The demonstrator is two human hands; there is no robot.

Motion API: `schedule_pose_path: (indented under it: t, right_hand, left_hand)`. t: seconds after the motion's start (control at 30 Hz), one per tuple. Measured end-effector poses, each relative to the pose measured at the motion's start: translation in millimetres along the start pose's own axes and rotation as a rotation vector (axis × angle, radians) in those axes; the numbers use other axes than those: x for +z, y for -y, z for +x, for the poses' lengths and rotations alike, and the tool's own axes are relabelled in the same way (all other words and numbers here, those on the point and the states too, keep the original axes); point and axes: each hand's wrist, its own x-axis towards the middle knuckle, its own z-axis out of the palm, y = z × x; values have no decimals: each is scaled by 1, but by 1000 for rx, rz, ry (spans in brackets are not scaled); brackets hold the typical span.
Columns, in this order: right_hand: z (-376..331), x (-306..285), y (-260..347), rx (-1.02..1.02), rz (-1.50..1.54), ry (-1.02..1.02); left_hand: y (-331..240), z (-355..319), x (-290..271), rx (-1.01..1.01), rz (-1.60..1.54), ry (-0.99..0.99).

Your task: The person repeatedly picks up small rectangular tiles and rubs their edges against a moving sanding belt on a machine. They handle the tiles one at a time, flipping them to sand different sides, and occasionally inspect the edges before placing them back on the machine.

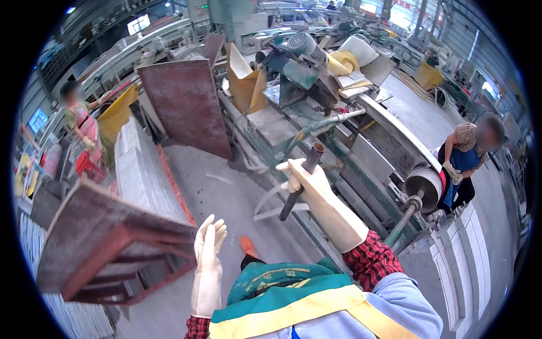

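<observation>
My right hand (312,183), in a long cream rubber glove, is closed around a short dark metal pipe (293,202). The pipe slants, with its rusty open end (318,148) up above my fingers and the other end down beside a green machine frame. My left hand (210,243), gloved the same way, is raised in front of my green and yellow apron (293,305). Its fingers are stretched out and nothing is in it. To its left stands a reddish-brown metal stand with a tilted panel (113,217).
A green metal machine frame (350,189) runs along my right, with a roller (423,189) at its near end. Pale slabs (144,164) lean at left. A brown panel (183,104) stands ahead. One person is at far left; another, wearing gloves, is beside the roller.
</observation>
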Motion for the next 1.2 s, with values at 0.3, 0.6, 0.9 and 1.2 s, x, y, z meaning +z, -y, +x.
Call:
schedule_pose_path:
  t: [0.3,0.6,0.9,1.2]
  right_hand:
    - [202,-35,56,-364,141,-423]
    - [418,-90,179,-936,438,-566]
    - [564,-113,231,-880,506,-591]
    - [661,-127,209,-392,471,-343]
  left_hand:
    - [-43,247,70,-129,82,247]
    - [-67,426,159,-138,212,489]
    - [-104,559,185,-127,283,328]
    - [-100,662,294,-166,311,713]
